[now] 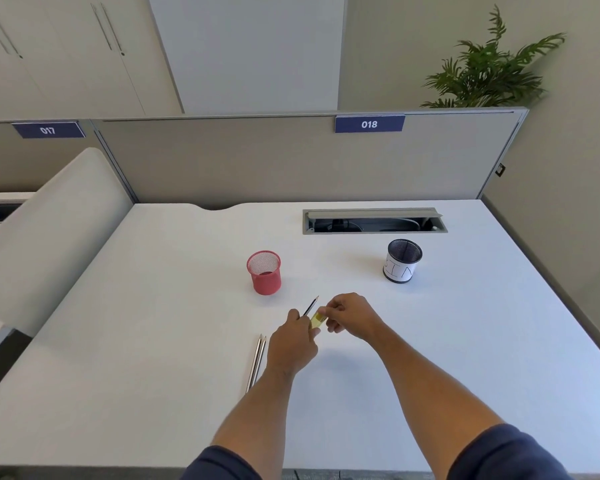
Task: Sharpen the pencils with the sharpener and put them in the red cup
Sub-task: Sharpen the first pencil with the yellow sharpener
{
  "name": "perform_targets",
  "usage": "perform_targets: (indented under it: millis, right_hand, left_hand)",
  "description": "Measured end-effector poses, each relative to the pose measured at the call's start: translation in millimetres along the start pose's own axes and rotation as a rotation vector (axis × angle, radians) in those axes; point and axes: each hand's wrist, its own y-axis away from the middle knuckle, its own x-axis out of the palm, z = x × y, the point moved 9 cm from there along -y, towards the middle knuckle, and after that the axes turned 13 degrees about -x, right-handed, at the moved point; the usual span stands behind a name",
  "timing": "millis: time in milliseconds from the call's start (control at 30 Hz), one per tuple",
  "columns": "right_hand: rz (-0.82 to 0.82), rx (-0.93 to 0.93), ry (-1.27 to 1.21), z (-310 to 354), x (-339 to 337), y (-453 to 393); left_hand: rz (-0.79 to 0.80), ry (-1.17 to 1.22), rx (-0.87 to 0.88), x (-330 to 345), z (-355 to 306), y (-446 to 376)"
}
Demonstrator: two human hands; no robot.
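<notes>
The left hand (293, 344) is curled around a dark pencil (311, 305), gripping it low on the shaft so that the tip end projects up and away toward the red cup (264, 271). The right hand (349, 315) pinches a small yellow sharpener (317, 319) between thumb and fingers, just beside the pencil; whether the pencil is seated in it cannot be determined. Both hands are held above the white counter (465, 341), in front of the red cup. Two further pencils (256, 362) lie side by side on the counter, touching each other, just left of the left wrist. A black mesh cup (402, 260) with a white label stands well apart to the right. Handling assessment: the pencil is light, stiff and slender, with a brittle lead; grip the shaft close to the working end to limit flex. The sharpener is small and likely smooth; hold it by its flat sides with firm pinch pressure to resist rotation.
</notes>
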Motion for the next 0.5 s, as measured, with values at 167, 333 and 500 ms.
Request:
perform_targets:
  millis: [167,333,500]
  right_hand:
    - [-0.042,0.025,0.106,-5,-5,-2]
    - [-0.073,0.083,0.091,-15,-9,-1]
    - [-0.036,0.180,0.061,-30,-9,2]
  left_hand:
    - [0.010,0.027,0.012,1,-2,1]
    - [0.003,0.037,0.033,2,-3,1]
    - [-0.012,0.032,0.075,-1,-8,0]
